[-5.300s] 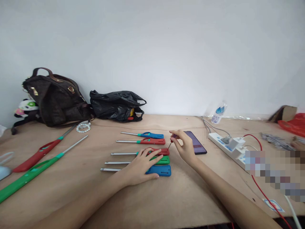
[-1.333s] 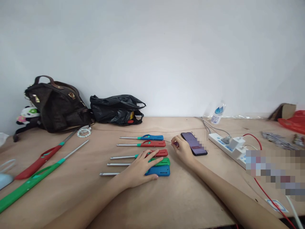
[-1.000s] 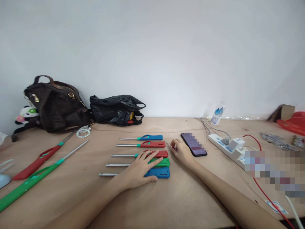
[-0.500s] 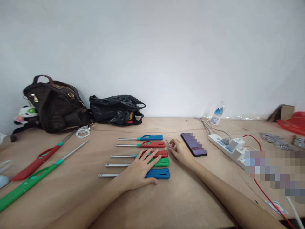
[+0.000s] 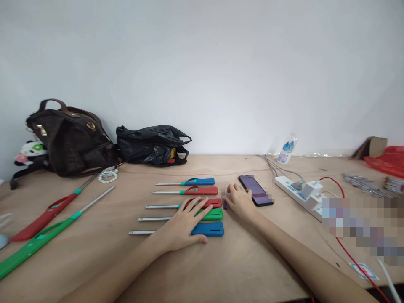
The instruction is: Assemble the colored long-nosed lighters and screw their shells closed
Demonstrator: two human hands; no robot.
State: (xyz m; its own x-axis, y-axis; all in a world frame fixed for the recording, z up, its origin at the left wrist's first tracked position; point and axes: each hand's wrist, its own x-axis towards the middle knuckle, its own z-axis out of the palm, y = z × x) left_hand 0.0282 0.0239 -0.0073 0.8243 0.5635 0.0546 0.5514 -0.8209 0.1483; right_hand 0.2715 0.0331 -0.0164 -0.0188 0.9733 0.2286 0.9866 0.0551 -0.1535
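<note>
Several long-nosed gas lighters lie side by side in the middle of the table. A blue lighter (image 5: 202,182) and a red lighter (image 5: 205,191) are farthest away; another red lighter (image 5: 216,203), a green lighter (image 5: 214,214) and a near blue lighter (image 5: 210,229) come closer. My left hand (image 5: 186,223) rests flat across these nearer ones, fingers spread, partly covering their triggers. Just right of the handles, my right hand (image 5: 240,202) has its fingers curled on a small screwdriver (image 5: 225,204), with a thin metal shaft pointing away and a dark purple handle. Fingers hide part of it.
A phone (image 5: 255,190) lies beside my right hand, then a white power strip (image 5: 298,198) with cables. At left lie a larger red lighter (image 5: 44,219) and green lighter (image 5: 41,244). A dark backpack (image 5: 75,143) and black plastic bag (image 5: 151,145) stand behind.
My right hand has turned the screwdriver from a slant to nearly straight away from me, and its purple handle now shows. My left hand stays on the lighters. The view has shifted slightly.
</note>
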